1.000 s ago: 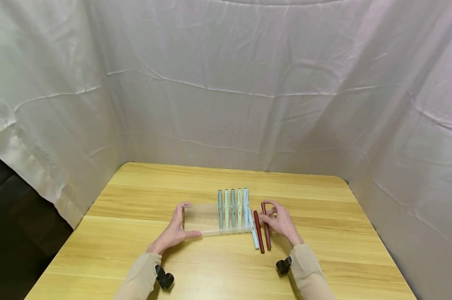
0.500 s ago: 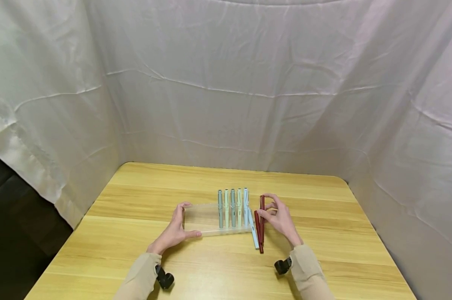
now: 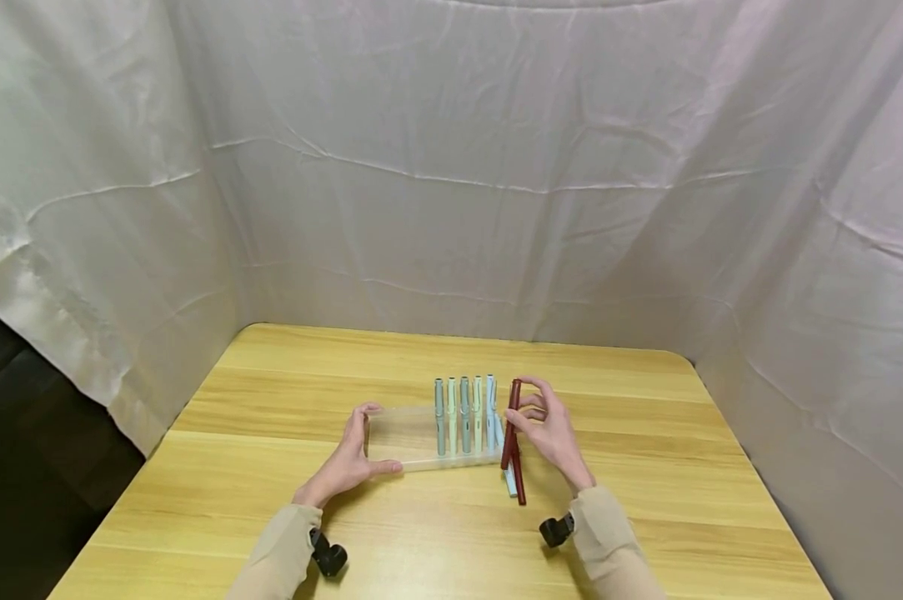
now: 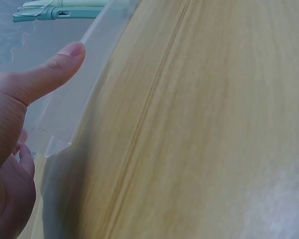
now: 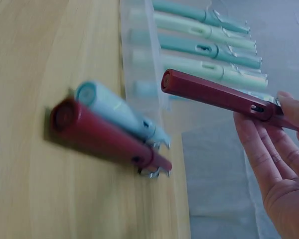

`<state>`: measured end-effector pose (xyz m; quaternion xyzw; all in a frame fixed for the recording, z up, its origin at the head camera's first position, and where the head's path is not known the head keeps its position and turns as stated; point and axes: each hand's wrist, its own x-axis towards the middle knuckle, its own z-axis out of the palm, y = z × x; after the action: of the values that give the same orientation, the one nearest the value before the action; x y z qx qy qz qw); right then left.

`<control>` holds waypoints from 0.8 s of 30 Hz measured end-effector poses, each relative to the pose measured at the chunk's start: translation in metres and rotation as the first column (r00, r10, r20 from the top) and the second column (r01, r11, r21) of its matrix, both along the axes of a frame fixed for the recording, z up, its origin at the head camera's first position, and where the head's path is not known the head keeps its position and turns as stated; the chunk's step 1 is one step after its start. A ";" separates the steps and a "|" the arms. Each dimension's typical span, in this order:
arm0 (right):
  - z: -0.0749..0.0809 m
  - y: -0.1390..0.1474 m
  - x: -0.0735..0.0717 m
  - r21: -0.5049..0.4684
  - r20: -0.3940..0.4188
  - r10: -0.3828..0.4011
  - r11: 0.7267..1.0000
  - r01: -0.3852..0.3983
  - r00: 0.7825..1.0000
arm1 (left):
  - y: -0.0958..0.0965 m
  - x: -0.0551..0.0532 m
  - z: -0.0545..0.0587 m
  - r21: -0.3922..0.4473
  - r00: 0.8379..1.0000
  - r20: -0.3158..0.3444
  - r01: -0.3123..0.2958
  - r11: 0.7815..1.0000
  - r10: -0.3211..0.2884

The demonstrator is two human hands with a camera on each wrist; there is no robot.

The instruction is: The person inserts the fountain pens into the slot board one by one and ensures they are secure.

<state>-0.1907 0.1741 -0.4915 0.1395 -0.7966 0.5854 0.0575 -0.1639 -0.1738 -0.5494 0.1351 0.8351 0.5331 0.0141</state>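
My left hand point(image 3: 349, 458) grips the left end of a clear plastic pen holder point(image 3: 400, 435), thumb along the front edge and fingers behind. In the holder's right half stand several pens in a row: teal point(image 3: 440, 429), pale green point(image 3: 453, 425) and, at the right end, light blue point(image 3: 491, 408). My right hand point(image 3: 554, 429) pinches a dark red pen point(image 5: 214, 95) near its cap, raised above the table in the right wrist view. Below it lie another dark red pen point(image 5: 102, 134) and a light blue pen point(image 5: 114, 112), side by side.
The wood-grain table point(image 3: 271, 417) extends around the holder on all sides. Pale curtains point(image 3: 451, 208) hang behind and beside it. Each wrist wears a small black camera point(image 3: 329, 557), close to the tabletop.
My right hand has lifted the dark red pen off the table and carried it left, over the other red pen toward the holder's right end. The left hand has stayed put.
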 end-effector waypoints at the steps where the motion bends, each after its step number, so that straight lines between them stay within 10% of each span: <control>1: 0.001 -0.002 0.000 -0.004 -0.011 0.005 1.000 -0.005 1.000 | 0.000 0.000 0.000 0.000 1.000 0.000 0.000 1.000 0.000; 24: 0.008 -0.047 0.007 -0.073 -0.058 0.026 0.997 -0.031 0.998 | 0.001 0.000 0.002 -0.003 1.000 0.014 0.004 1.000 -0.004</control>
<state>-0.1839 0.1274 -0.4831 0.1651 -0.7703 0.6111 0.0769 -0.1639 -0.1730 -0.5473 0.1330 0.8354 0.5328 0.0213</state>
